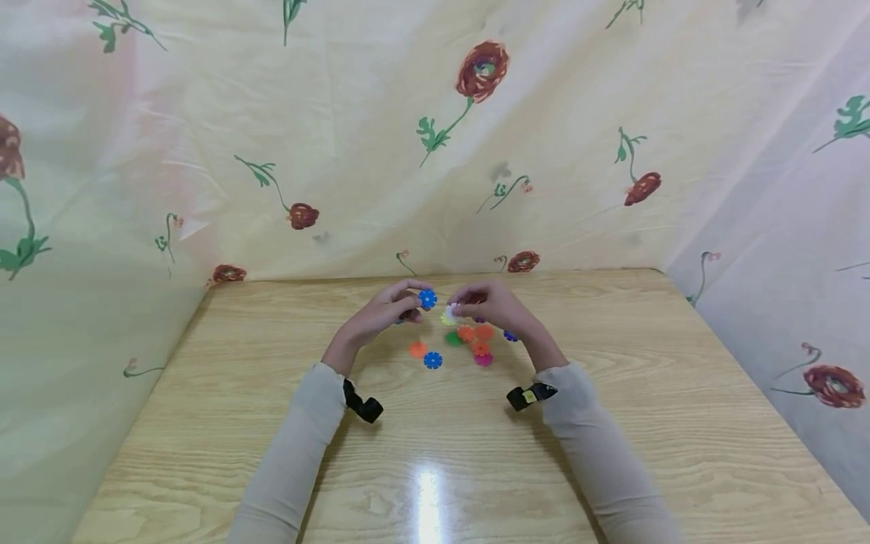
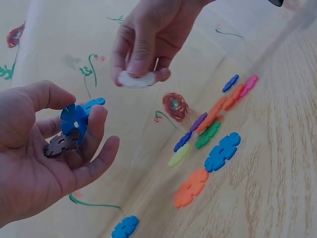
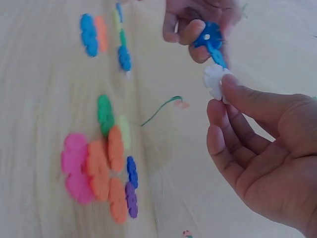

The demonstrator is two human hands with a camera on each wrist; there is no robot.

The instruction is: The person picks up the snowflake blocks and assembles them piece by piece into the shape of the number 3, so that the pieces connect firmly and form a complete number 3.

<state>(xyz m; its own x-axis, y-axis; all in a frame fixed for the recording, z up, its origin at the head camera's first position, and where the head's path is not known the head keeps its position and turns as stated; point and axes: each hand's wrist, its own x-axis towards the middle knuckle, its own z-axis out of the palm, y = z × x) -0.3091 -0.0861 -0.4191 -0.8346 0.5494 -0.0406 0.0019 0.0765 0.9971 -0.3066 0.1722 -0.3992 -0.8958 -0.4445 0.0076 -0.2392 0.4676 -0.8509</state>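
Observation:
My left hand (image 1: 381, 313) holds blue notched discs (image 2: 75, 119) between thumb and fingers; in the left wrist view a dark brown disc (image 2: 62, 144) lies against its fingers, joined or touching the blue ones. Two blue pieces meet at an angle there. My right hand (image 3: 267, 144) pinches a white notched disc (image 3: 215, 81) between thumb and fingertips. In the head view the white disc is a short way right of the blue one (image 1: 427, 299). In the right wrist view it overlaps the end of a blue piece (image 3: 217, 57); whether they touch I cannot tell.
On the wooden table (image 1: 435, 431), below and between the hands, lie loose discs: an orange (image 1: 418, 350), a blue (image 1: 433, 360), a green (image 1: 454, 339), a pink (image 1: 484, 360) and several others. A flowered cloth (image 1: 367, 136) hangs behind the table and at its sides.

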